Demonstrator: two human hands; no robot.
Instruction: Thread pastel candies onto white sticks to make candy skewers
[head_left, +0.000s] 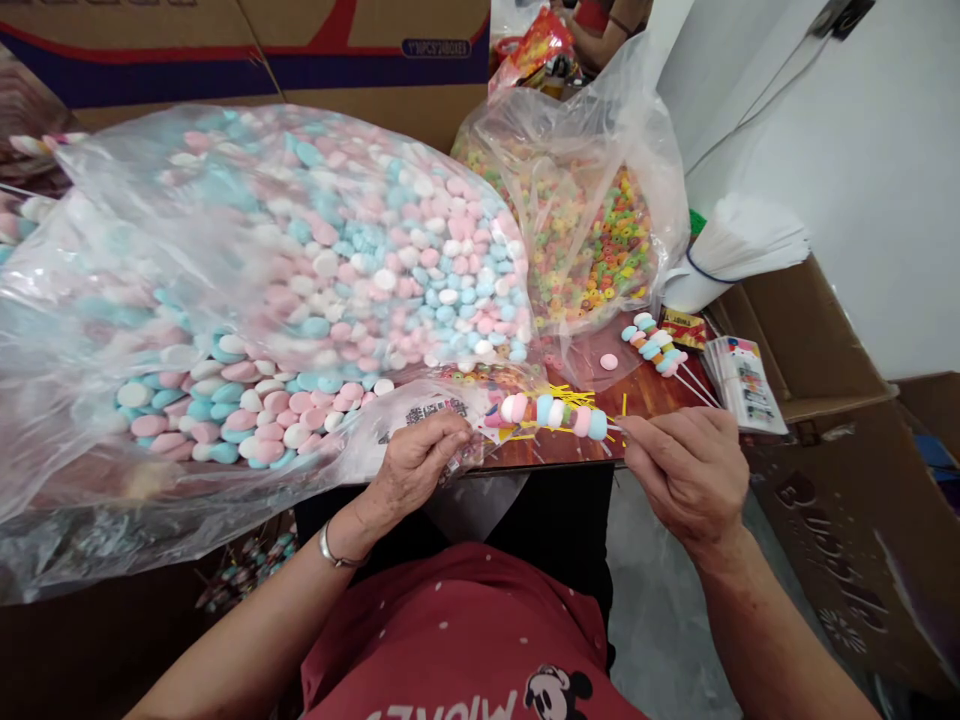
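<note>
My right hand (686,475) is closed on the white stick of a candy skewer (556,412), held level above the table's front edge. Pink, white and blue marshmallows are threaded along it, with small coloured rings between some of them. My left hand (420,460) is closed in a pinch on a small clear printed plastic bag (480,432). The skewer's far end is at this bag; whether it is inside, I cannot tell. Yellow twist ties (571,396) lie behind the skewer. Finished-looking marshmallow skewers (654,345) rest beyond my right hand.
A large clear bag of marshmallows (360,250) covers the left of the table, some spilling out front. Behind stands a bag of ring candies (600,235). At right are a white tub (694,285), a stack of printed bags (742,385) and cardboard boxes (832,560).
</note>
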